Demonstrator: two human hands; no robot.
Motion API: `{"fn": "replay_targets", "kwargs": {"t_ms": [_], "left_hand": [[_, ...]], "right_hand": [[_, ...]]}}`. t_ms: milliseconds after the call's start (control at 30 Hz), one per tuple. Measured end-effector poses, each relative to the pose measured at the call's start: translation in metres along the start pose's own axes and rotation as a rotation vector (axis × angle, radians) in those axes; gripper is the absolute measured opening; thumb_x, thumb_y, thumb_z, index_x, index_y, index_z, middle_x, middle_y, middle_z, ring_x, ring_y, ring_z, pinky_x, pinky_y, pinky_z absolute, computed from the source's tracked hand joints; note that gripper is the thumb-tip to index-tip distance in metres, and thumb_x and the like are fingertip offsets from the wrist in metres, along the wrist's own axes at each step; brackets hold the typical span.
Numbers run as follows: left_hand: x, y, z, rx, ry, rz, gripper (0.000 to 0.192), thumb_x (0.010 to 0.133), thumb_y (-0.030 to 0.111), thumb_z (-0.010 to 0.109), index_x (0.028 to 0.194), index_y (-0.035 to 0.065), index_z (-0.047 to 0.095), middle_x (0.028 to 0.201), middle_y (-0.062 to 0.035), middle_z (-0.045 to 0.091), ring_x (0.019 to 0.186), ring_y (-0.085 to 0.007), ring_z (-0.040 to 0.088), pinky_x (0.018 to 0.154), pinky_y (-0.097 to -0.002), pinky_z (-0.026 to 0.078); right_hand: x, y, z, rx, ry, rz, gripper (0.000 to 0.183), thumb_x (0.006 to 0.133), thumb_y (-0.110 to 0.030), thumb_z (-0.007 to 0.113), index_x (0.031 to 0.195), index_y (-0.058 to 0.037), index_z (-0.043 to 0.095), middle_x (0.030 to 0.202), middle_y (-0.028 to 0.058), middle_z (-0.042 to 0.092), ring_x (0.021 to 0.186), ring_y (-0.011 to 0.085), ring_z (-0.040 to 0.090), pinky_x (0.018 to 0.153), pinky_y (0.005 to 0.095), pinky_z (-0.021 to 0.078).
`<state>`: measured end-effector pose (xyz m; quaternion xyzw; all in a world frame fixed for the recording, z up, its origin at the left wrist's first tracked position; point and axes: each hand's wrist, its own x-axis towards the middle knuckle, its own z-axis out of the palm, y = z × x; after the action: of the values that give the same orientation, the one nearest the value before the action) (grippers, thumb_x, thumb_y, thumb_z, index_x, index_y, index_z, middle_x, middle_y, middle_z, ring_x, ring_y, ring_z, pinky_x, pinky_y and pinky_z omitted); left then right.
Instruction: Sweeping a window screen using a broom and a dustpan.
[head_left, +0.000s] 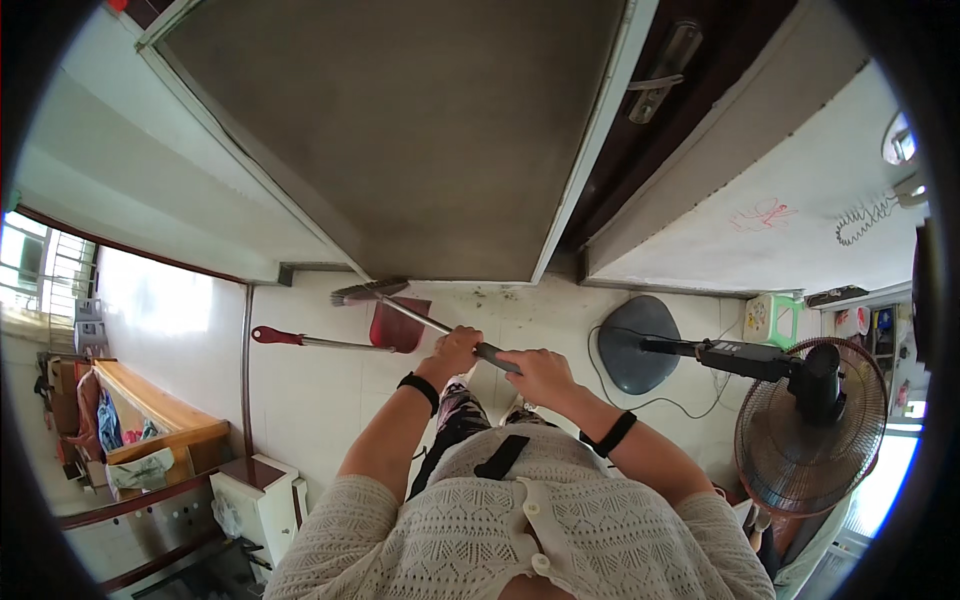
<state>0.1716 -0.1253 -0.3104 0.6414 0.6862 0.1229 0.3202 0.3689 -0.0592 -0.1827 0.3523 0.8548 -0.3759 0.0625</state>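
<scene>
Both hands grip one broom. My left hand (455, 349) is closed around the lower part of the grey grip, and my right hand (541, 373) holds its top end. The metal broom handle (417, 313) slants away to the left. Its grey bristle head (369, 291) is at the foot of the large panel, beside a red dustpan (402, 327). The dustpan lies on the floor with its metal pole and red grip (278, 336) stretched out to the left. Dark scattered dirt (491, 298) marks the tiles along the base of the panel.
A standing fan (810, 427) with a dark base (639, 345) is on the right, its cord (694, 415) looping over the floor. Behind it stands a green and white plastic stool (771, 319). A framed panel (397, 135) rises ahead; a white cabinet (255, 499) is at lower left.
</scene>
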Motion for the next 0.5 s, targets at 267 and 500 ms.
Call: {"fn": "replay_targets", "kwargs": {"t_ms": [267, 500], "left_hand": [[0.022, -0.061, 0.012, -0.015, 0.020, 0.063, 0.015, 0.069, 0.011, 0.068, 0.081, 0.0077, 0.058, 0.093, -0.0110, 0.060, 0.098, -0.0333, 0.055, 0.079, -0.0447, 0.049], [0.065, 0.015, 0.028, -0.104, -0.172, 0.216, 0.013, 0.074, 0.011, 0.064, 0.085, 0.0062, 0.059, 0.097, -0.0117, 0.059, 0.101, -0.0338, 0.054, 0.083, -0.0462, 0.050]], "right_hand": [[0.043, -0.024, 0.008, -0.072, -0.037, 0.077, 0.038, 0.082, -0.022, 0.061, 0.119, -0.0220, 0.065, 0.090, 0.0138, 0.069, 0.084, 0.0325, 0.066, 0.076, 0.0441, 0.0516], [-0.002, -0.027, -0.026, -0.160, -0.008, 0.294, 0.034, 0.081, -0.019, 0.061, 0.115, -0.0181, 0.064, 0.085, 0.0156, 0.068, 0.078, 0.0362, 0.065, 0.070, 0.0468, 0.0515]]}}
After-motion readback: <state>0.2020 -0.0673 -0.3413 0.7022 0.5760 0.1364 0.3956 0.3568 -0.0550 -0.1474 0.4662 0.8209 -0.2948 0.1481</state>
